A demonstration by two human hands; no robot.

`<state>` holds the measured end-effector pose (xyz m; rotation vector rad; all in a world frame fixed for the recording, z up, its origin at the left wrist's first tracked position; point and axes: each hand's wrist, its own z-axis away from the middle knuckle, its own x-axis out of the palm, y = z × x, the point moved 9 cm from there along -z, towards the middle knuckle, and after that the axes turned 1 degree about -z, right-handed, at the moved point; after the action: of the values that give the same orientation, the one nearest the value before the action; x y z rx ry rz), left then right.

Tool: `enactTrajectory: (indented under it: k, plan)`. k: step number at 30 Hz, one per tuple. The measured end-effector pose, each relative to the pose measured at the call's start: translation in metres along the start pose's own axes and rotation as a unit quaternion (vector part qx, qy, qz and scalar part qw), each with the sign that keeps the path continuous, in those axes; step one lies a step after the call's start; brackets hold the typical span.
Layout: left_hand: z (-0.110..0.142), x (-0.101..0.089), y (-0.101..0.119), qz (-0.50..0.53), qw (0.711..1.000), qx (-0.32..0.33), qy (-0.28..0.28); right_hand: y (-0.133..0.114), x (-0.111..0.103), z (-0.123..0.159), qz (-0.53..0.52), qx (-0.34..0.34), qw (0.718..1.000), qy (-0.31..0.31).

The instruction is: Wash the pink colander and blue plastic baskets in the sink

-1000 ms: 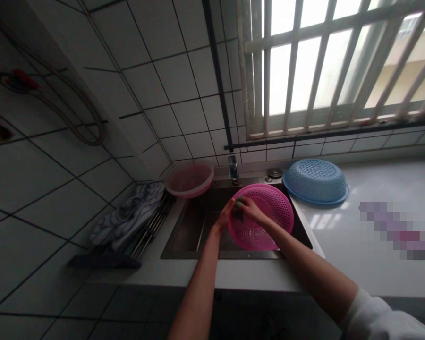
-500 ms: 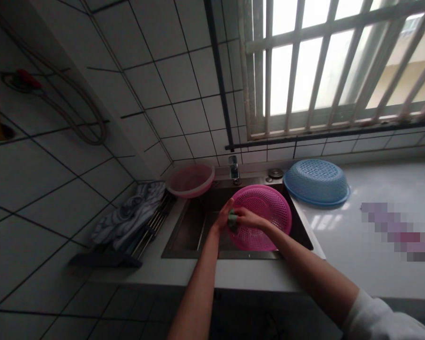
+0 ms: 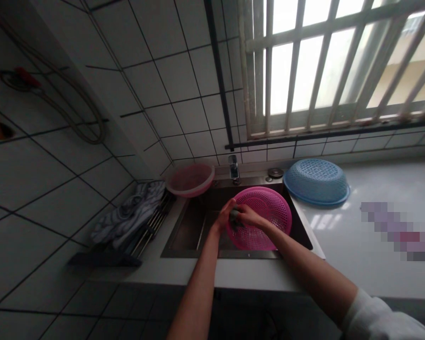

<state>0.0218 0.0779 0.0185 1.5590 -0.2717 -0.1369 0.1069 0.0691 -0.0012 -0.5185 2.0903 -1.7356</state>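
Observation:
A bright pink perforated colander (image 3: 278, 208) sits tilted in the steel sink (image 3: 184, 231). Its left rim is in the grip of my left hand (image 3: 224, 218), thumb at the top. My right hand (image 3: 248, 216) presses a small green scouring pad (image 3: 234, 218) against the colander's inner left side, close to my left hand. The pad is mostly covered by my fingers and its edges are blurred.
Behind the sink stands a faucet (image 3: 234, 169), with a drain cover (image 3: 275, 173) to its right. A pink basin (image 3: 191, 180) is at the back left corner, and an upturned blue basket (image 3: 317, 182) lies right of the sink. A striped cloth (image 3: 131, 210) covers a rack (image 3: 150, 231) at left.
The green pad has turned a little in my right fingers and shows less of its surface. The colander's upper rim has dipped slightly. My left hand keeps its grip.

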Motion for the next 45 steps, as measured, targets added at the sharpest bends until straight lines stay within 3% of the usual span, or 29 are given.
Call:
enactTrajectory:
  k: [2,7,9,12,15,17,19,22,23,24,26,28,29,31,35,37,40,42,43,45]
  plan:
    - [0.000,0.001,0.000,0.001,1.000,0.003,-0.004,-0.003,-0.004,0.000,0.010,-0.011,1.000,0.011]
    - [0.001,0.010,0.004,0.035,0.999,0.011,-0.018,-0.014,-0.046,-0.002,0.053,-0.046,0.985,0.159]
    - [0.001,0.012,0.003,0.042,0.999,0.005,-0.025,-0.013,-0.048,-0.002,0.056,-0.043,0.983,0.172]
    - [0.001,0.007,0.001,0.038,0.999,-0.004,-0.010,-0.006,-0.032,-0.002,0.035,-0.031,0.988,0.147]
    - [0.000,-0.003,0.000,0.027,0.999,-0.009,0.025,0.001,-0.003,-0.002,0.001,-0.018,0.998,0.064]
    - [0.001,-0.005,0.001,0.028,0.999,-0.015,0.033,0.001,0.006,-0.002,-0.011,-0.021,1.000,0.020]
    - [0.002,0.001,0.003,0.039,0.999,-0.015,0.020,-0.004,-0.012,-0.004,-0.007,-0.037,0.997,0.070]
    - [0.003,0.013,0.007,0.067,0.998,-0.008,-0.017,-0.013,-0.057,0.001,0.006,-0.048,0.973,0.227]
    - [0.003,0.015,0.007,0.075,0.997,-0.007,-0.023,-0.015,-0.061,0.002,0.006,-0.046,0.970,0.238]
    - [0.004,0.015,0.007,0.079,0.997,-0.007,-0.024,-0.016,-0.057,0.001,0.003,-0.044,0.976,0.213]
    - [0.003,0.009,0.005,0.070,0.997,-0.009,-0.003,-0.018,-0.028,-0.003,-0.007,-0.046,0.995,0.089]
    - [0.003,0.000,0.004,0.048,0.998,-0.012,0.025,-0.018,0.005,0.000,-0.014,-0.046,0.998,-0.033]
    - [0.003,-0.002,0.003,0.038,0.999,-0.012,0.031,-0.018,0.012,0.002,-0.016,-0.046,0.997,-0.059]
    - [0.003,0.000,0.003,0.036,0.999,-0.012,0.019,-0.018,0.003,0.001,-0.014,-0.046,0.999,-0.014]
    - [0.003,0.016,0.005,0.073,0.997,-0.002,-0.038,-0.021,-0.056,0.003,0.006,-0.051,0.976,0.210]
    - [0.002,0.016,0.004,0.080,0.996,-0.003,-0.040,-0.021,-0.055,0.001,-0.003,-0.050,0.979,0.197]
    - [0.002,0.003,-0.002,0.058,0.998,-0.026,0.007,-0.017,-0.011,-0.003,-0.026,-0.042,0.998,0.027]
    - [0.002,-0.003,-0.004,0.045,0.998,-0.037,0.030,-0.015,0.005,-0.001,-0.025,-0.032,0.999,-0.025]
    - [0.002,-0.002,-0.003,0.048,0.998,-0.037,0.027,-0.015,0.000,0.000,-0.022,-0.031,0.999,-0.003]
    - [0.001,0.006,-0.001,0.074,0.997,-0.029,-0.001,-0.018,-0.028,0.002,-0.015,-0.035,0.993,0.112]
